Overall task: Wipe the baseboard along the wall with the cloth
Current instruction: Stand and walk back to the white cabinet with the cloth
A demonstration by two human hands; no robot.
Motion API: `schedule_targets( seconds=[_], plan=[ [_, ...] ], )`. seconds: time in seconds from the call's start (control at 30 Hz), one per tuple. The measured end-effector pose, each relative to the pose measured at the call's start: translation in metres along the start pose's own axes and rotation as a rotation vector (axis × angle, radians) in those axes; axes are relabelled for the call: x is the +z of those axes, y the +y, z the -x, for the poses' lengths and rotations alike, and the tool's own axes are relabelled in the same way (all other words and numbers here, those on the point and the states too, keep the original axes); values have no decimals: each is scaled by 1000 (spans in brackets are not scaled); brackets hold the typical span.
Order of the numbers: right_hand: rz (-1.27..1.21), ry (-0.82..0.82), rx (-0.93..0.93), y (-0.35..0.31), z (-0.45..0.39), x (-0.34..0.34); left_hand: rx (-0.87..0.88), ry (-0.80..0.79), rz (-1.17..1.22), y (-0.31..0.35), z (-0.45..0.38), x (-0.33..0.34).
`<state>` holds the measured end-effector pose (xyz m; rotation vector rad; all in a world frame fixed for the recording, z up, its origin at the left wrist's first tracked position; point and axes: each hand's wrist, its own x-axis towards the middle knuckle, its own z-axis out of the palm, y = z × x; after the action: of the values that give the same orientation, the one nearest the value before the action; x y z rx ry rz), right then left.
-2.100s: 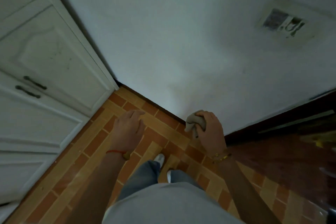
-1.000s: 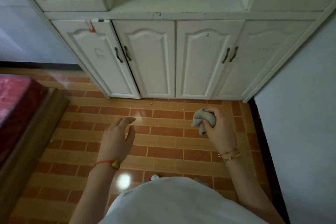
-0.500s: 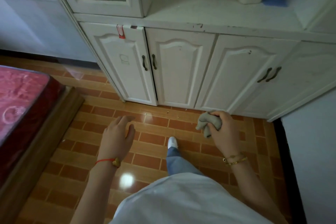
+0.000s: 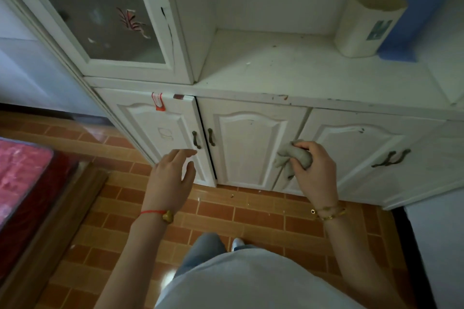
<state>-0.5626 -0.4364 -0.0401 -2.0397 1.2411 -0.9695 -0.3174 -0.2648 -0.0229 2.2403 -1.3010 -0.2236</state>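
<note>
A person stands facing a white cabinet (image 4: 251,148), the right hand (image 4: 315,173) clenched around a bunched grey cloth (image 4: 292,158) held up at door height — off the floor, touching nothing. The left hand (image 4: 170,178) hangs empty, fingers loosely spread, near the cabinet's door handles (image 4: 203,138). The only baseboard in view is the dark strip (image 4: 401,246) at the foot of the pale wall (image 4: 439,246), at about four o'clock from the cloth and well below it; its long axis runs from twelve to six o'clock. The cloth hand is plainly the nearer — the reach would likely be down and rightward, then along that line.
</note>
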Motion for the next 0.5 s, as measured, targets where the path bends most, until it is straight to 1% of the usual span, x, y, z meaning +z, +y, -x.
schedule_targets(
  seconds=[0.27, 0.5],
  plan=[
    [-7, 66, -43, -6, -75, 24, 188, -18, 6, 10, -115, 15],
    [-26, 97, -20, -16, -137, 62, 320, -8, 54, 10, -214, 24]
  ],
)
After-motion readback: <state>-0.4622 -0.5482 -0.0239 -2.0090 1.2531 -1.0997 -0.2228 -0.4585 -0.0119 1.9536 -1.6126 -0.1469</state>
